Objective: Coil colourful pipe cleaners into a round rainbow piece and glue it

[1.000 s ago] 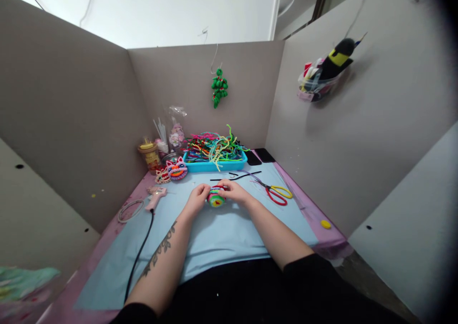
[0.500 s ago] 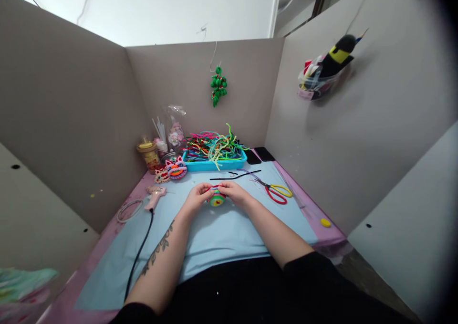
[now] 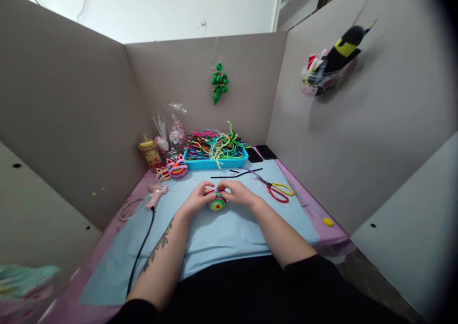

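Left hand and right hand pinch a round, multicoloured, fuzzy-looking piece nearside of the blue plastic tray; I'd squeeze lightly, evenly.

No text, brand, number or sign can be read anywhere in view. The tan-rimmed cup at the back left of the desk bears a patterned surface, perhaps print, but it is too small and blurred to make out. The pale pink patch on the clear holder on the right wall shows no legible letters.
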Demonstrator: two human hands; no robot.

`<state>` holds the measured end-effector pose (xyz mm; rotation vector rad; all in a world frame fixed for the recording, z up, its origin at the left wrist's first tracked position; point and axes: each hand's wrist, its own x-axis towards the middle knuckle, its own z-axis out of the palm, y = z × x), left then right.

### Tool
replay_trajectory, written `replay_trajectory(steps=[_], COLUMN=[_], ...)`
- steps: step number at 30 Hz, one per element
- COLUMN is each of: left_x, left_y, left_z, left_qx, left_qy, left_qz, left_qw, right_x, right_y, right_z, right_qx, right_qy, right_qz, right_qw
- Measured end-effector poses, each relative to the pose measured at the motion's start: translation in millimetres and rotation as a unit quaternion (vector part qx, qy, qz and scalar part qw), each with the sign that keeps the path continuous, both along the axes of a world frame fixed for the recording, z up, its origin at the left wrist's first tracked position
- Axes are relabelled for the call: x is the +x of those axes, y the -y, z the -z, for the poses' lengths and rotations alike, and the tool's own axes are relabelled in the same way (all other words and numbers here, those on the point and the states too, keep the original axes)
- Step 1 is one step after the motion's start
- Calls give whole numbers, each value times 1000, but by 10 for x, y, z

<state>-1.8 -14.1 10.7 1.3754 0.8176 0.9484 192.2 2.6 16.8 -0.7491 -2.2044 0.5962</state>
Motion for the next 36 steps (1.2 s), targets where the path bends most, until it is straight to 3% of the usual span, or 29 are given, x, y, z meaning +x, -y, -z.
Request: replay_trajectory(steps=[12, 17, 26, 36], left_x=[9, 2, -22, -29], left_y=[6, -29, -57, -99], left_z=[-2, 32, 75, 117], left_qx=[-1, -10, -1, 13], left_qy=[19, 37, 28, -1], left_qz=[10, -13, -17, -3], left_qw=[1000, 999, 999, 1000], right_x=[-54, -53, -22, -34], right_y=[16, 15, 8, -15], right_z=[19, 2, -5, 24], right_qx=[-56, -72, -10, -63], right_qy=[-63, -86, -39, -61], right_qz=[8, 14, -1, -13], right_qw=[996, 994, 999, 996])
